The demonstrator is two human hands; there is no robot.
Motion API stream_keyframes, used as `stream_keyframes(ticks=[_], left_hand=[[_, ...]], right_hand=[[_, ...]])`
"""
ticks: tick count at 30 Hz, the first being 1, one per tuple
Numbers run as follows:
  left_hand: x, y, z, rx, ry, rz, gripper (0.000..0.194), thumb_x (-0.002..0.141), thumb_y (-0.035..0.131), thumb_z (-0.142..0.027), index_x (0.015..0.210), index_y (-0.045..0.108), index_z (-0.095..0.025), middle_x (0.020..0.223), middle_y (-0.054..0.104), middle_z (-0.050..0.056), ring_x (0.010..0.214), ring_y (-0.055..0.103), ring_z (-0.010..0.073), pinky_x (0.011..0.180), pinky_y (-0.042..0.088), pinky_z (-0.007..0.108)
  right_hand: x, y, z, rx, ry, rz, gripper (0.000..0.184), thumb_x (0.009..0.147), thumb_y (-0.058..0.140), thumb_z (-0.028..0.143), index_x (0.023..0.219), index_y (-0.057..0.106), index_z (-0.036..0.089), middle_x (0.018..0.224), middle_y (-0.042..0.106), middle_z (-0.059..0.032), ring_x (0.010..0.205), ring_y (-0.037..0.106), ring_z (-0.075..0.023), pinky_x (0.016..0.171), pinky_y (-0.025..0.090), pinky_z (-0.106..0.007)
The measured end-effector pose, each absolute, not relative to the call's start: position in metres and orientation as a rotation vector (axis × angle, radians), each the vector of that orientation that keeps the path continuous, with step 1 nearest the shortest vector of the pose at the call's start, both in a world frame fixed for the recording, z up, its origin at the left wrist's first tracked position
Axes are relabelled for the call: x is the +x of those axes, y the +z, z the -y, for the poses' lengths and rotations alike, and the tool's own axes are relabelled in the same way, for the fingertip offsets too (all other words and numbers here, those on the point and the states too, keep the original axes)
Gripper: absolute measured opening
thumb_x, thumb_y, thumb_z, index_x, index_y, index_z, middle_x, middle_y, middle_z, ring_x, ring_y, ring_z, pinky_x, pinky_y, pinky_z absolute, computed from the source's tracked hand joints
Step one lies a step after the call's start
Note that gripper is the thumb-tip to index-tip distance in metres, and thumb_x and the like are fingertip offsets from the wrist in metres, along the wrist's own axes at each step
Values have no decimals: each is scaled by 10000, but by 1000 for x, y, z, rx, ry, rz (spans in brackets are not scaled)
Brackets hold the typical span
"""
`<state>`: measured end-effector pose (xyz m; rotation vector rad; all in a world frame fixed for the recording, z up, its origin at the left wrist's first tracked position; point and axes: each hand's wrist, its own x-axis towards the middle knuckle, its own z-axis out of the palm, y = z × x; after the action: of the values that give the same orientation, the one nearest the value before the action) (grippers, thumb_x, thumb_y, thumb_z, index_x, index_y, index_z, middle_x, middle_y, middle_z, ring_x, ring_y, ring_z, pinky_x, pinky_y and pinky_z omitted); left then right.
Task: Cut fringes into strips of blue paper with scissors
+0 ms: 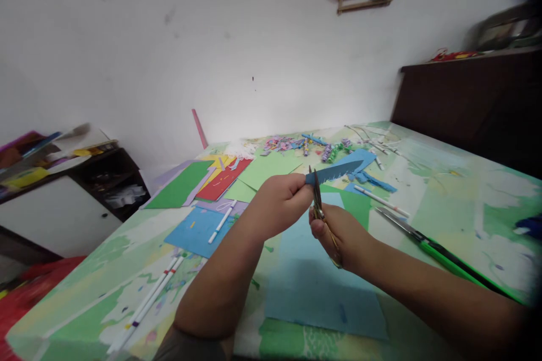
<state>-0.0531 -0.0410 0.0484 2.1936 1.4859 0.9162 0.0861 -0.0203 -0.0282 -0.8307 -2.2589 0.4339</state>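
Observation:
My left hand [283, 203] is closed on one end of a blue paper strip [339, 171], which points to the right and has a fringed lower edge. In my right hand [339, 231] is a pair of scissors [317, 197] with gold-coloured handles, its blades upright at the strip close to my left fingers. Below both hands lies a light blue paper sheet [317, 287] on the table. Blue paper pieces [372, 180] rest behind the strip.
A green utility knife [444, 256] with its blade out lies at the right. Coloured paper sheets [182, 186], white marker pens [222, 223] and a heap of paper scraps [282, 144] are spread over the patterned tablecloth [84, 304]. A white wall stands behind.

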Motion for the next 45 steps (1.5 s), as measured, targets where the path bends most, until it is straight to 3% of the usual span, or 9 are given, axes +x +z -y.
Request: stream_keyframes(ticks=[14,25,38,45], left_hand=[[-50,51,46,1748,1015,-1294,214,711,437,-210,500,440,-177,426,305,-72,424,274,75,446,239,219],[-51,48,46,2094,988,-1440,187,730,404,-204,552,450,-169,520,370,-57,529,365,84,494,281,210],[-51,45,47,2327,904,-1588,245,731,391,-209,510,292,-173,472,308,-49,476,295,90,461,188,253],[-52,47,49,2429,768,-1647,231,768,359,-237,547,327,-179,500,387,-34,493,339,104,479,179,262]], right_hand=[[86,-24,22,-807,422,2218,554,812,97,671,599,318,210,531,391,19,480,336,-108,462,260,-248],[88,-26,23,-813,382,2233,556,806,35,666,601,291,217,522,389,4,470,314,-120,445,222,-270],[87,-27,24,-862,381,2284,565,810,49,658,615,334,212,538,407,2,481,329,-127,455,213,-271],[86,-28,23,-890,403,2308,551,821,104,642,648,385,201,558,439,-9,496,347,-135,468,223,-277]])
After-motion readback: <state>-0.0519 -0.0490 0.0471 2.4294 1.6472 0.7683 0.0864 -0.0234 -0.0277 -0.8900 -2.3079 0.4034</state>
